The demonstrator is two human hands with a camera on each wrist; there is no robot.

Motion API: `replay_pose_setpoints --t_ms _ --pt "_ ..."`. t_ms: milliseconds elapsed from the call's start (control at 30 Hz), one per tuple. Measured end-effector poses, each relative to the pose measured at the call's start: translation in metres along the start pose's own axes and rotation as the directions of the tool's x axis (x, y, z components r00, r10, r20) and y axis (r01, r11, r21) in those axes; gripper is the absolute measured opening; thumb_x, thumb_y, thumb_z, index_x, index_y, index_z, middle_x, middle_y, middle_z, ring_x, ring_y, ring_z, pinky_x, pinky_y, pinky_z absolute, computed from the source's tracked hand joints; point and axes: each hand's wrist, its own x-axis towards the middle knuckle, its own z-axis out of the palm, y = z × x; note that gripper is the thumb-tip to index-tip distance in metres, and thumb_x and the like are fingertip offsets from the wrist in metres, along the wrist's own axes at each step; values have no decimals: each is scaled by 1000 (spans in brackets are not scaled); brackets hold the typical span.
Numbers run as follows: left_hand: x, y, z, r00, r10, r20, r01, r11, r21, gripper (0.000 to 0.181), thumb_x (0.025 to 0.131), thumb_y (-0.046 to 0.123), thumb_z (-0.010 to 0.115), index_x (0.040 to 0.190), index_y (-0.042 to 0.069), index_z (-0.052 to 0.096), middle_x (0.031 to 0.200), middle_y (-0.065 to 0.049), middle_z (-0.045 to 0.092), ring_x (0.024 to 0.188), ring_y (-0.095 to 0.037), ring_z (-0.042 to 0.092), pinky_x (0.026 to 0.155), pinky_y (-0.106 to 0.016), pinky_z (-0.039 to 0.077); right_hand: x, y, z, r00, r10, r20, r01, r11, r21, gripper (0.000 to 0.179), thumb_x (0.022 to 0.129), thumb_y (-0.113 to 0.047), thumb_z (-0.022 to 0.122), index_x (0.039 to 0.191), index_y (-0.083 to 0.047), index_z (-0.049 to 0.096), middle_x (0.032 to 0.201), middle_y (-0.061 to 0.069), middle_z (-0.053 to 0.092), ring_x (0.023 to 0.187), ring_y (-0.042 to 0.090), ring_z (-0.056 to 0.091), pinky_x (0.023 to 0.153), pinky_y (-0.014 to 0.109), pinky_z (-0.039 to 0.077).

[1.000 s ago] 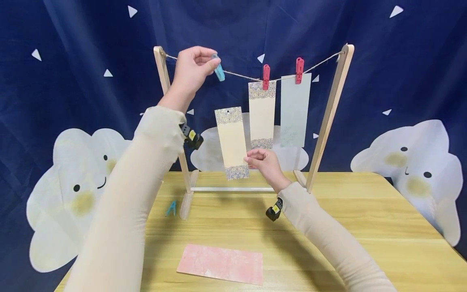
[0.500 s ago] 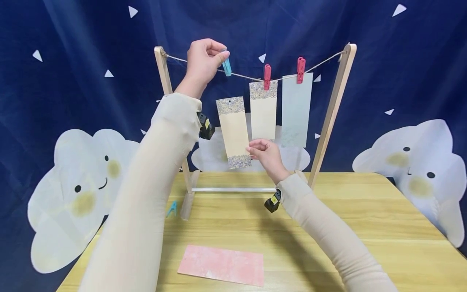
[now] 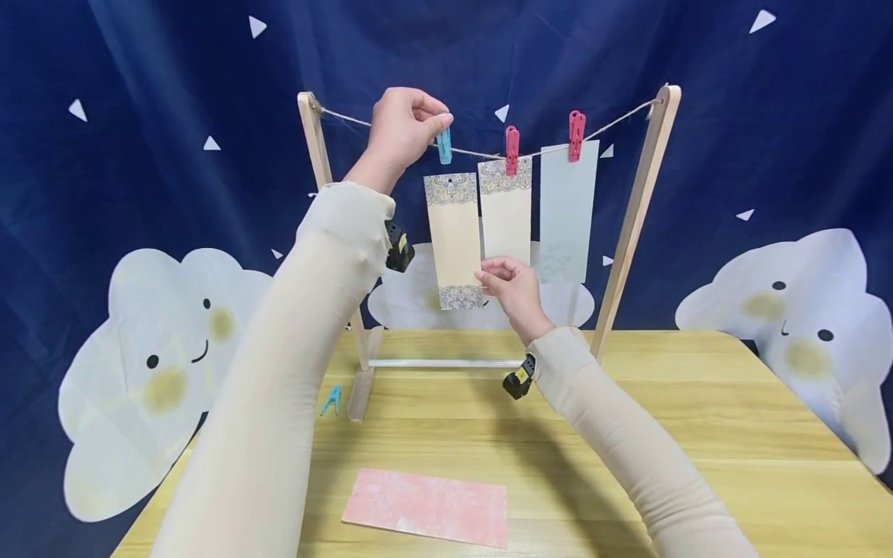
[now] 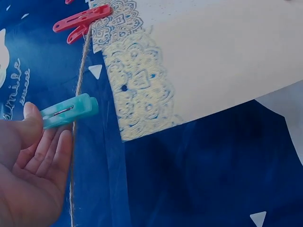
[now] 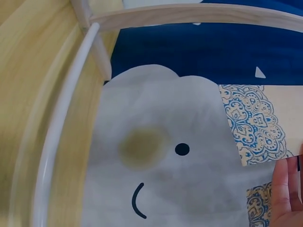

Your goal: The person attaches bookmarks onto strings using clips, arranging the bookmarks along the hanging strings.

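Note:
My left hand (image 3: 408, 133) pinches a light blue clothespin (image 3: 444, 147) by its upper end, right at the twine line (image 3: 474, 153). In the left wrist view the clothespin (image 4: 71, 111) overlaps the twine, its tip pointing at the patterned end of a cream bookmark (image 4: 142, 90). Below the line, my right hand (image 3: 512, 291) pinches that bookmark (image 3: 455, 236) by its lower right edge, holding it upright with its punched hole at the top. A gap shows between clothespin and bookmark. The right wrist view catches only part of the right hand (image 5: 289, 189) beside the bookmark's patterned lower end (image 5: 255, 125).
A matching bookmark (image 3: 505, 213) and a pale blue card (image 3: 567, 217) hang from red clothespins (image 3: 512, 147) on the line. Wooden posts (image 3: 631, 225) and a white bar (image 3: 446, 363) form the rack. Another blue clothespin (image 3: 331, 401) and a pink card (image 3: 425, 508) lie on the table.
My left hand has moved right along the line with the clothespin, which now points straight down. My right hand has raised the bookmark close under the line and straightened it.

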Motion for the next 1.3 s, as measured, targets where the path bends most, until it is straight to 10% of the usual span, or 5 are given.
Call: replay_pose_setpoints --t_ms 767,1300 --pt "-2 6 9 993 -90 82 80 990 114 26 88 31 66 105 13 72 89 1 64 83 -10 53 78 -25 47 0 -14 12 999 -42 -23 44 997 66 11 82 0 69 92 -3 65 84 5 70 71 9 64 68 24 55" --pt "-6 7 0 981 -68 182 50 994 99 40 90 29 64 125 10 62 125 -2 62 108 -12 59 93 -24 46 2 -12 15 999 -30 15 29 997 75 10 84 0 68 93 -1 63 81 3 68 71 7 62 67 24 55"
